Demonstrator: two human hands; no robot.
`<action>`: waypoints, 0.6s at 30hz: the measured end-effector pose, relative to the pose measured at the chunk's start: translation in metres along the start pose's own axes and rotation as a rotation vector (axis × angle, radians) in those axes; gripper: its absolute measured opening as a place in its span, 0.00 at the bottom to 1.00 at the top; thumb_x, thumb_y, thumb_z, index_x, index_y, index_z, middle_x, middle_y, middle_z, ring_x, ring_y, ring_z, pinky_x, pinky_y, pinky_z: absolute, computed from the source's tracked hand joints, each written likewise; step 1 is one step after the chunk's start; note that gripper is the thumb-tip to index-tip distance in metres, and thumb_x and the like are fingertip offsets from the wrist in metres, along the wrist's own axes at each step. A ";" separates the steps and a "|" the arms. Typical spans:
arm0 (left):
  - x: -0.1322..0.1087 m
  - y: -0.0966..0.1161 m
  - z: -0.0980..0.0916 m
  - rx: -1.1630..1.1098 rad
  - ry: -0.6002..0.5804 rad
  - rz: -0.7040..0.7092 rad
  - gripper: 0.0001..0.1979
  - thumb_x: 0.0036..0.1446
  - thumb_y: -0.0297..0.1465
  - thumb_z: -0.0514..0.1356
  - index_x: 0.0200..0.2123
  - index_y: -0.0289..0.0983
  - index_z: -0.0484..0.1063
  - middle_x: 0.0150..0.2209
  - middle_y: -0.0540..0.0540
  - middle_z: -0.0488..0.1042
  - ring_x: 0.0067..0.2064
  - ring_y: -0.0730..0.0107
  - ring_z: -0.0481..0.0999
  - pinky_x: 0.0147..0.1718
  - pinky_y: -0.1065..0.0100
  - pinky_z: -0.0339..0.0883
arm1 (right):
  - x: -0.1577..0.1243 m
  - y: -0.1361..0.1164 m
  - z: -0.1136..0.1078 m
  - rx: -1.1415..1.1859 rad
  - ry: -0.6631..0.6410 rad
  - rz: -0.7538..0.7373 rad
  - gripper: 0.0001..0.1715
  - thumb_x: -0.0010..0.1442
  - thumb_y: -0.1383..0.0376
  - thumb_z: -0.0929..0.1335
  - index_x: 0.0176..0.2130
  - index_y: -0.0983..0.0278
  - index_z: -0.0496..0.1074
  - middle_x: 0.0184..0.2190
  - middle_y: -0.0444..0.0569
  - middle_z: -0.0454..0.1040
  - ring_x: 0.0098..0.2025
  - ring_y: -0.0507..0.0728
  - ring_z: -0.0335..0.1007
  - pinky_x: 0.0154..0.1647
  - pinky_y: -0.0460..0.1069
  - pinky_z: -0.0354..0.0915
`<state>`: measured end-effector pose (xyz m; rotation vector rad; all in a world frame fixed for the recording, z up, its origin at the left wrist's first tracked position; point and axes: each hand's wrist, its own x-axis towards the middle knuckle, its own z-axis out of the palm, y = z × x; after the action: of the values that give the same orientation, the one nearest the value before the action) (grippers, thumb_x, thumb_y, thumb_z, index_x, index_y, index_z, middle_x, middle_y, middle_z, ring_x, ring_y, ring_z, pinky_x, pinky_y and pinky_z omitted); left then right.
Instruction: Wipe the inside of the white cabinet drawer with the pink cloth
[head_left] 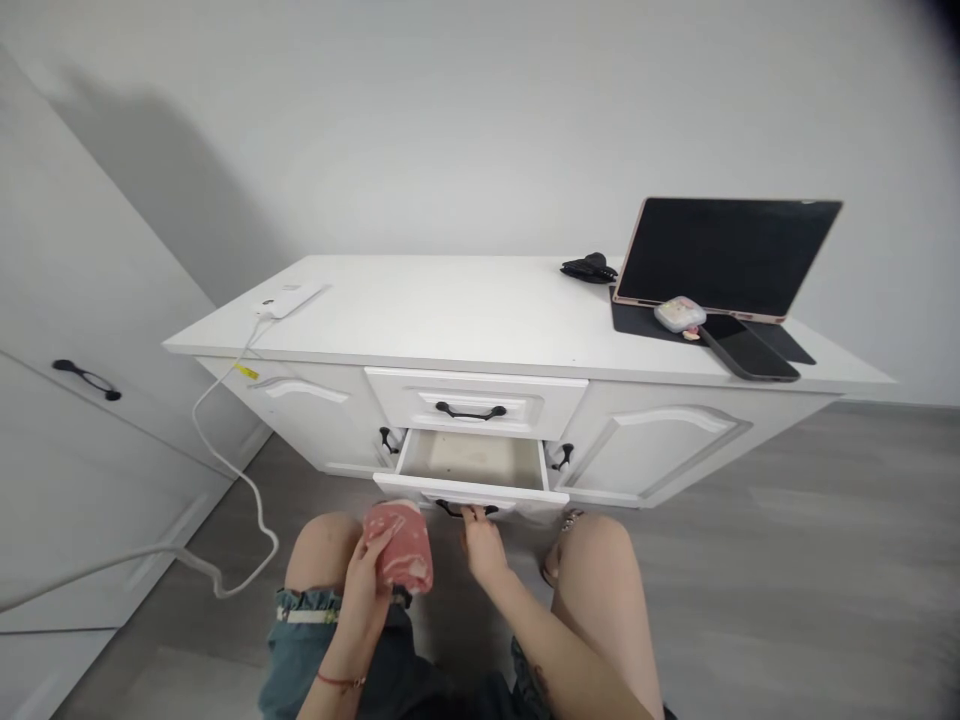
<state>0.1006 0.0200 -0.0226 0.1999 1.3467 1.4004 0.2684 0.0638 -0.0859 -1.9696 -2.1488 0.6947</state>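
I sit low in front of a white cabinet (480,320). Its lower middle drawer (471,462) is pulled out and looks empty inside. My right hand (481,545) reaches to the drawer's black handle (465,511), with fingertips curled on it. My left hand (367,585) is closed around a pink, marbled soft roll (401,548), held above my left knee, just left of the drawer front. The upper drawer (474,400) above is closed.
On the cabinet top lie a white power strip (289,298) with a cable trailing to the floor, a black clip (590,268), a tablet (724,255) on its stand, a small case (679,314) and a phone (746,347). A white wardrobe door (82,400) stands at left.
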 end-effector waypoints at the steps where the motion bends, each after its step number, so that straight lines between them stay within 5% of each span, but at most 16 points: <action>1: 0.009 -0.004 0.005 0.060 0.006 0.092 0.16 0.40 0.30 0.66 0.36 0.39 0.70 0.30 0.51 0.75 0.29 0.69 0.75 0.28 0.68 0.70 | 0.002 0.000 0.001 0.015 0.010 0.003 0.25 0.58 0.73 0.60 0.55 0.65 0.63 0.54 0.58 0.66 0.45 0.58 0.72 0.44 0.49 0.64; 5: 0.055 -0.022 0.025 0.426 0.082 0.494 0.12 0.44 0.35 0.63 0.33 0.38 0.68 0.29 0.52 0.72 0.31 0.70 0.72 0.33 0.67 0.67 | 0.008 0.003 0.002 0.062 0.056 0.026 0.21 0.61 0.71 0.58 0.53 0.66 0.65 0.51 0.57 0.68 0.46 0.57 0.71 0.47 0.48 0.63; 9: 0.080 -0.037 0.047 0.641 0.002 0.643 0.08 0.46 0.35 0.61 0.27 0.38 0.66 0.26 0.52 0.69 0.31 0.69 0.69 0.36 0.65 0.64 | 0.007 0.001 0.009 0.061 0.085 0.021 0.27 0.57 0.74 0.59 0.57 0.67 0.62 0.57 0.57 0.62 0.51 0.58 0.67 0.51 0.49 0.62; 14: 0.065 -0.047 0.079 0.752 -0.161 0.706 0.05 0.47 0.32 0.60 0.25 0.38 0.65 0.25 0.51 0.68 0.30 0.68 0.67 0.37 0.63 0.63 | 0.000 -0.007 0.024 -0.039 0.049 0.051 0.37 0.54 0.74 0.61 0.63 0.67 0.52 0.64 0.58 0.50 0.62 0.63 0.52 0.53 0.56 0.62; 18: 0.043 -0.050 0.105 0.927 -0.371 0.808 0.05 0.53 0.31 0.55 0.32 0.38 0.70 0.37 0.44 0.73 0.41 0.62 0.70 0.45 0.61 0.62 | -0.002 -0.011 0.026 -0.014 0.000 0.090 0.33 0.59 0.72 0.58 0.63 0.68 0.52 0.64 0.61 0.49 0.64 0.65 0.47 0.54 0.61 0.59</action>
<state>0.1912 0.1000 -0.0496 1.6781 1.5645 1.1358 0.2476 0.0556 -0.1038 -2.0850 -2.0817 0.6951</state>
